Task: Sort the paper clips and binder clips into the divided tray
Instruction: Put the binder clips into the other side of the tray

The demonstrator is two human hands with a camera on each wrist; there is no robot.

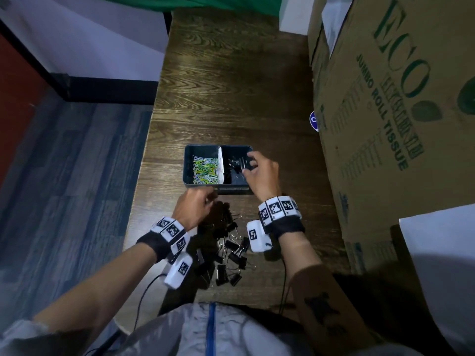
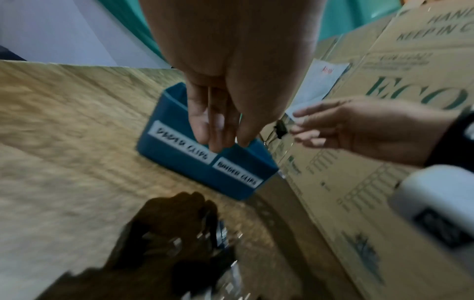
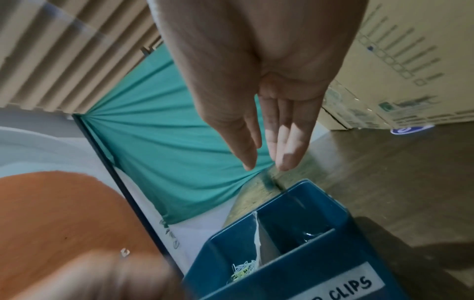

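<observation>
Dim room; hard shadows fall beneath both hands. The left wrist view is motion-blurred (labels smeared), and the edges bend wide-angle.

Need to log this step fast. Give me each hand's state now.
Left hand: open, fingers straight, nothing held, above the pile of binder clips.
Right hand: open, fingers spread, nothing held, over the divided tray, above its binder clip side.

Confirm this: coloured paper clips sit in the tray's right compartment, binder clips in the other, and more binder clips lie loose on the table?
Not quite. The head view shows the coloured paper clips in the left compartment of the tray, with the black binder clips in the right one. The loose binder clips do lie on the table.
</observation>
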